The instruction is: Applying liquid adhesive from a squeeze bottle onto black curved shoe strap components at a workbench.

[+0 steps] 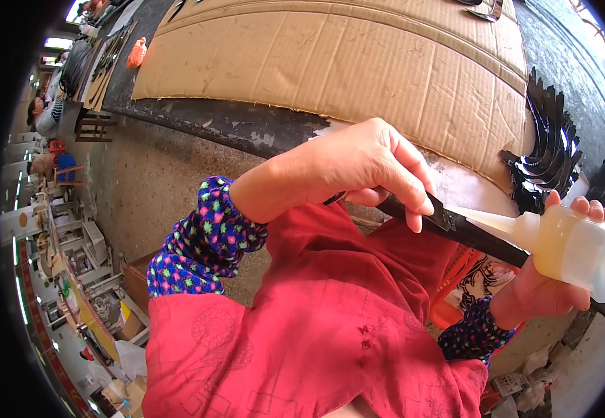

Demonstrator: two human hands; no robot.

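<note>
Corrugated cardboard sheet [358,70] covers the upper frame. Left hand [358,171], centre, pinches a black strip [469,233] between its closed fingers. Right hand [549,285], lower right, grips a translucent glue bottle [574,247], nozzle touching the strip.

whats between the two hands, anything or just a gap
In the head view a long black strip spans it. The left hand pinches it; the right hand tilts a translucent squeeze bottle whose nozzle meets the strip.
</note>
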